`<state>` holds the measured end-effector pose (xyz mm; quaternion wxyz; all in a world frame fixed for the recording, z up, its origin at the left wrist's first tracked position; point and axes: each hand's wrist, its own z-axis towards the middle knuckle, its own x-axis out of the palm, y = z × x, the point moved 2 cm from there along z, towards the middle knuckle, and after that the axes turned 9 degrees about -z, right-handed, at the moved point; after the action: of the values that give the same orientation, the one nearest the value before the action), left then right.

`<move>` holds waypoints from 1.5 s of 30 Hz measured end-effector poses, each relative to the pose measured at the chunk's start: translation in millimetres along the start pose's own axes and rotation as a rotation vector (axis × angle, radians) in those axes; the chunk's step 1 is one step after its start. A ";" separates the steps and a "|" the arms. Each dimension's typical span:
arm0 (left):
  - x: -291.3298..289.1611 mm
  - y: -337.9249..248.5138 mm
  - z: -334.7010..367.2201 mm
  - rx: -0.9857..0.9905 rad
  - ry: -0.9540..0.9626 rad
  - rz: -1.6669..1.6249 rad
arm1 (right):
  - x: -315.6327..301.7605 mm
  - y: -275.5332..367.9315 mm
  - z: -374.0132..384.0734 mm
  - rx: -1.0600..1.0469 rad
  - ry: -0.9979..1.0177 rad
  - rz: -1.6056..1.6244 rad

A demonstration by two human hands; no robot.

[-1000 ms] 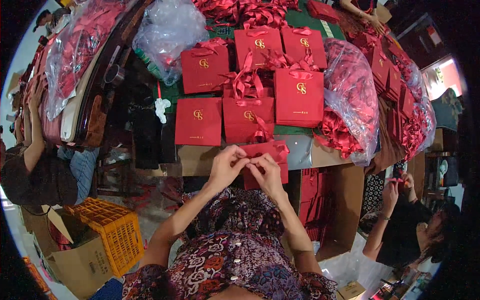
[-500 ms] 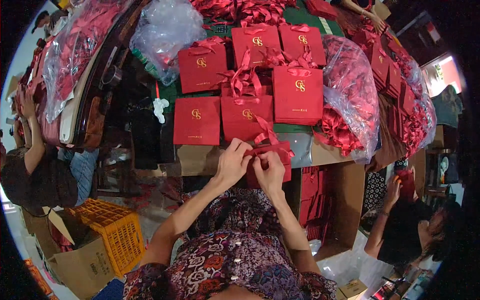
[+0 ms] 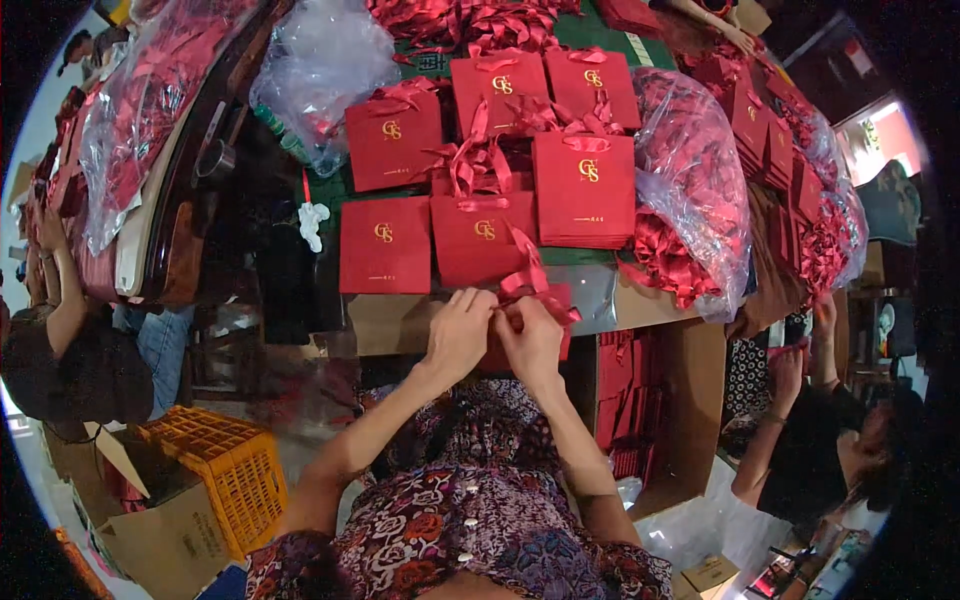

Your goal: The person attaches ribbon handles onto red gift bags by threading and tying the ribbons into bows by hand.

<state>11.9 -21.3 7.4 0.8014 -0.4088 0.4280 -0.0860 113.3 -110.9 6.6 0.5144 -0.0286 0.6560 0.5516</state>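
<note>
At the table's near edge, my left hand and my right hand meet at the upper edge of a small red paper gift bag. Both sets of fingers are closed in a pinch there, and the knuckles hide what lies between the fingertips. From the bag a shiny red ribbon sticks up and across, just beyond my right hand. Past my hands lie more red gift bags with gold print and ribbon handles: one flat bag, another right beyond my fingers, and a stack to the right.
Clear plastic sacks, one of red ribbons and one crumpled, flank the bags. A cardboard box with red bags stands below right, a yellow crate lower left. Other people work at both sides, one at right.
My hands have shifted slightly up and left, still pinching at the bag's edge. The view has moved a little. At right, the other person's arms are raised higher.
</note>
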 end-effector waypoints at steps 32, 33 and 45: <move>-28.8 0.2 -6.8 0.082 0.039 -0.115 | 13.4 -18.9 23.6 0.053 0.178 0.338; -29.0 -1.1 -5.6 0.033 0.069 -0.135 | 17.5 -23.9 24.0 0.130 0.128 0.492; -10.9 28.9 -13.7 -0.220 -0.016 -0.141 | -22.9 -39.7 44.0 0.163 0.056 0.319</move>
<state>-11.4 -5.2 -11.1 0.7471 -0.5241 0.3986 -0.0912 176.4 -105.4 1.3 0.4024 0.1023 0.7089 0.5702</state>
